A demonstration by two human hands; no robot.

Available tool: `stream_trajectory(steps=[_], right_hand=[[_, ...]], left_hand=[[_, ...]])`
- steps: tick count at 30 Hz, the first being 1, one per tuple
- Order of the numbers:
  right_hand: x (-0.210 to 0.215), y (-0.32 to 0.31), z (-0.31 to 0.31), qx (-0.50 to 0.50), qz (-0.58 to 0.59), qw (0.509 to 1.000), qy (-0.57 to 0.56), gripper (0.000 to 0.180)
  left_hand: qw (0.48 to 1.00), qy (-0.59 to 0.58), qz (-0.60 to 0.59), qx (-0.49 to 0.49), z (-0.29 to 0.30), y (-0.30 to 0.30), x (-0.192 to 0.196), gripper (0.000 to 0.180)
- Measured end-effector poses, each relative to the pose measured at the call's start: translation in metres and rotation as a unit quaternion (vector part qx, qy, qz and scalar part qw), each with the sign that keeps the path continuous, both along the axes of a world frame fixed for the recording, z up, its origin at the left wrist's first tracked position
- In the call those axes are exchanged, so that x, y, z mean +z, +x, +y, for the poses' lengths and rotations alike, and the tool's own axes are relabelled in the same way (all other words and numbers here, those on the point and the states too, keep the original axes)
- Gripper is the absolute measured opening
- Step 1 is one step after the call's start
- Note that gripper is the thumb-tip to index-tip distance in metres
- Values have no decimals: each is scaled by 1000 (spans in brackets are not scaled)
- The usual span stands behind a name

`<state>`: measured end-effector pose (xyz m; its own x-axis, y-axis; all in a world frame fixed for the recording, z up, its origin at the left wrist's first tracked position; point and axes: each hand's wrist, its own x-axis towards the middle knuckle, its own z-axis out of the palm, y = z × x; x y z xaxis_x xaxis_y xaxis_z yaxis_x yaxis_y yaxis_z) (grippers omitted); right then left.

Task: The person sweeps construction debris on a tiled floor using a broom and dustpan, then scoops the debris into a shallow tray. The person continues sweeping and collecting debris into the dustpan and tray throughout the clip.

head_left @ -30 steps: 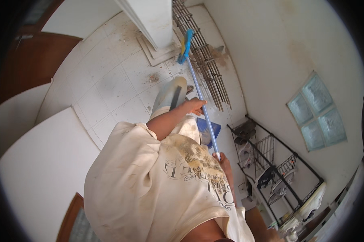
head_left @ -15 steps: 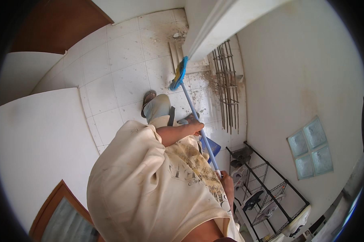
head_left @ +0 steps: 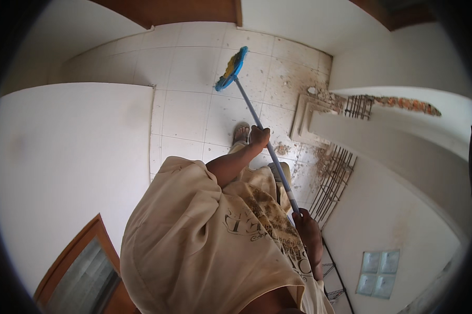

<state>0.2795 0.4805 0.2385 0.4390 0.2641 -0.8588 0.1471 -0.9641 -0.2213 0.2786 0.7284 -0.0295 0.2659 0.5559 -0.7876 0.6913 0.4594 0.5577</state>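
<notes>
A long-handled broom (head_left: 229, 68) with a blue head and yellow bristles reaches out ahead of me, its head at the tiled floor. My left hand (head_left: 259, 137) is wrapped around the middle of the grey-blue handle (head_left: 275, 159). Lower down, by my right side, my right hand (head_left: 307, 227) grips the handle near its end. The broom head lies left of the pillar's stepped base (head_left: 305, 123). Grit and small rubble (head_left: 311, 90) are scattered around that base. My sandalled foot (head_left: 240, 133) stands just beyond my left hand.
Steel rebar (head_left: 332, 180) lies along the right wall, beside a white pillar (head_left: 398, 138). White wall (head_left: 79, 157) bounds the left, with a wood-framed door (head_left: 74, 267) behind. A wooden door (head_left: 189, 11) stands ahead. Part of a black rack (head_left: 338, 282) shows at lower right.
The view has swung right and forward. The broom head has shifted left, away from the pillar, and my left arm reaches farther out. The blue dustpan by my legs is out of sight.
</notes>
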Motion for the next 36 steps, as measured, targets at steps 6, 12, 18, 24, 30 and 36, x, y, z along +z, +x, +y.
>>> stream_trajectory(steps=[6, 12, 18, 24, 30, 36], right_hand=[[-23, 77, 96, -35, 105, 994, 20, 30], [-59, 171, 212, -188, 441, 877, 25, 29], [-120, 162, 399, -171, 547, 809, 130, 31], [-175, 63, 595, -241, 705, 655, 121, 32], [-236, -88, 759, -312, 675, 622, 244, 26], [-204, -53, 690, -392, 543, 721, 181, 20]], left_hand=[[906, -193, -63, 372, 96, 30, 11, 39], [845, -208, -157, 467, 181, 44, -12, 36], [857, 5, -79, 510, 342, 27, -29, 32], [882, 69, -136, 446, 504, -94, -63, 17], [991, 63, -61, 100, 627, -247, -140, 16], [864, 298, 11, -407, 535, -169, -126, 18]])
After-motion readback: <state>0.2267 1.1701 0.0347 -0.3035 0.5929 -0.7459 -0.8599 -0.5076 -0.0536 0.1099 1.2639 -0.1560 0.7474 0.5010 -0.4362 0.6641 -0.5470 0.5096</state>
